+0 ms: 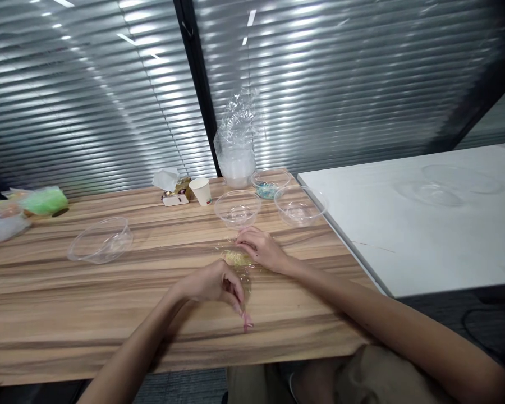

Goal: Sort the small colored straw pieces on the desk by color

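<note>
My left hand (219, 285) is closed in a pinch on a small shiny pink strip (247, 322) near the front of the wooden table. Farther back, my right hand (261, 248) has its fingers pressed together; what lies between them is too small to make out. Between the hands is a heap of pale yellow thin pieces (237, 258), with clear crinkled film (246, 280) around it. Just behind my right hand stands a clear plastic bowl (238, 209).
Another clear bowl (301, 207) and one holding blue-green pieces (267, 189) stand behind right. A clear bowl (101, 241) sits left. At the back are a tissue box (177, 193), a paper cup (201, 192) and bagged containers (237, 163). A white table (387, 224) adjoins right.
</note>
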The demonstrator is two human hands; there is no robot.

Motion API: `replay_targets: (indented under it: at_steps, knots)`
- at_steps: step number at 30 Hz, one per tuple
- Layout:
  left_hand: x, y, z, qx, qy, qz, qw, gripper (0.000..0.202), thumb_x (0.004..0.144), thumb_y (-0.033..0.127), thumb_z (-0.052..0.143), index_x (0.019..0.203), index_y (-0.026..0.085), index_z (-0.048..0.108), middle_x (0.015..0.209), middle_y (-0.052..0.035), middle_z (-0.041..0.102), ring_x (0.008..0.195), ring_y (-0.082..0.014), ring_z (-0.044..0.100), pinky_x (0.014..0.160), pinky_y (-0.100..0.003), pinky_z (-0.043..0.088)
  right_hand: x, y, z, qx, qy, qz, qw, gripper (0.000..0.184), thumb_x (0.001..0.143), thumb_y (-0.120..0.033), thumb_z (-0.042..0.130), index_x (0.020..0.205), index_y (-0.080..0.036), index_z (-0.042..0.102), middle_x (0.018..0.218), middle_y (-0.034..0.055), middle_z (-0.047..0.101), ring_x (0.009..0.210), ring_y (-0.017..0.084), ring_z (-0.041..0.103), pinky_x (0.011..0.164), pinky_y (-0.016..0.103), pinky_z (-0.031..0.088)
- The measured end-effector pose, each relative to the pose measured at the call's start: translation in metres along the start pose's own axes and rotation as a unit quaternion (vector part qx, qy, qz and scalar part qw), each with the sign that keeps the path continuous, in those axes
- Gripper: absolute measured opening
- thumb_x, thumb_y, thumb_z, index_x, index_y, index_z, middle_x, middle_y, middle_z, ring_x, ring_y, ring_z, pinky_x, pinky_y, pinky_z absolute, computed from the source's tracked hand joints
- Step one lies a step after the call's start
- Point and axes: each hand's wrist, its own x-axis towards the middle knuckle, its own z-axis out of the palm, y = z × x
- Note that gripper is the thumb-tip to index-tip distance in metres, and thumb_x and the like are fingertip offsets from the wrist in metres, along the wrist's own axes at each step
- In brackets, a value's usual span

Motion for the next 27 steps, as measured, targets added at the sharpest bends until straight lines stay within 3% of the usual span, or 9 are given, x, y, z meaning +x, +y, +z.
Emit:
replay_targets:
  at_steps: [4, 8, 12, 16, 20, 27]
  knots:
    - [-0.005, -0.004, -0.014, 0.050, 0.096, -0.001, 0.994, 0.021, 0.071, 0.034, 0.070, 0.075, 0.013, 0.072, 0.071, -0.0060, 0.069, 0.061, -0.0121, 0.059, 0.056, -0.019, 0.043, -0.004, -0.008, -0.007, 0.008, -0.015, -0.015, 1.000, 0.012, 0.086, -0.012, 0.052, 0.084, -0.017, 0.062, 0.085, 0.0046, 0.065, 0.087, 0.018, 0.058, 0.080, 0.033, 0.047]
    - [-0.009, -0.009, -0.026, 0.035, 0.209, -0.020, 0.977, 0.024, 0.067, 0.036, 0.071, 0.069, 0.012, 0.070, 0.067, -0.0056, 0.067, 0.060, -0.0128, 0.057, 0.057, -0.021, 0.042, -0.007, -0.021, -0.019, 0.034, -0.043, -0.048, 0.997, 0.013, 0.088, -0.015, 0.051, 0.084, -0.017, 0.063, 0.082, 0.0047, 0.064, 0.080, 0.017, 0.058, 0.071, 0.029, 0.047]
    - [-0.010, -0.017, -0.036, 0.024, 0.315, -0.024, 0.949, 0.027, 0.066, 0.038, 0.070, 0.067, 0.011, 0.067, 0.065, -0.0044, 0.065, 0.059, -0.0122, 0.055, 0.057, -0.022, 0.042, -0.010, -0.031, -0.021, 0.092, -0.069, -0.069, 0.991, 0.012, 0.087, -0.018, 0.053, 0.083, -0.016, 0.064, 0.080, 0.0050, 0.064, 0.080, 0.016, 0.059, 0.072, 0.028, 0.047]
    - [-0.009, -0.033, -0.045, 0.019, 0.407, -0.021, 0.913, 0.030, 0.066, 0.040, 0.069, 0.071, 0.011, 0.065, 0.067, -0.0039, 0.064, 0.059, -0.0118, 0.054, 0.056, -0.022, 0.042, -0.019, -0.039, -0.012, 0.165, -0.142, -0.096, 0.971, 0.012, 0.087, -0.017, 0.054, 0.084, -0.016, 0.065, 0.080, 0.0049, 0.065, 0.083, 0.014, 0.059, 0.075, 0.026, 0.048]
    - [-0.010, -0.046, -0.052, 0.045, 0.424, -0.043, 0.903, 0.032, 0.069, 0.041, 0.067, 0.076, 0.010, 0.067, 0.072, -0.0062, 0.066, 0.059, -0.0127, 0.055, 0.056, -0.023, 0.042, -0.029, -0.041, -0.002, 0.192, -0.217, -0.124, 0.949, 0.015, 0.088, -0.017, 0.051, 0.084, -0.016, 0.065, 0.075, 0.0042, 0.065, 0.080, 0.014, 0.059, 0.074, 0.024, 0.048]
    - [-0.008, -0.045, -0.047, 0.123, 0.312, -0.027, 0.942, 0.021, 0.076, 0.033, 0.064, 0.077, 0.013, 0.071, 0.081, -0.0069, 0.070, 0.077, -0.0172, 0.061, 0.072, -0.026, 0.045, -0.028, -0.039, -0.004, 0.181, -0.270, -0.148, 0.934, 0.020, 0.092, -0.019, 0.046, 0.085, -0.016, 0.064, 0.083, 0.0055, 0.067, 0.085, 0.014, 0.059, 0.078, 0.024, 0.045]
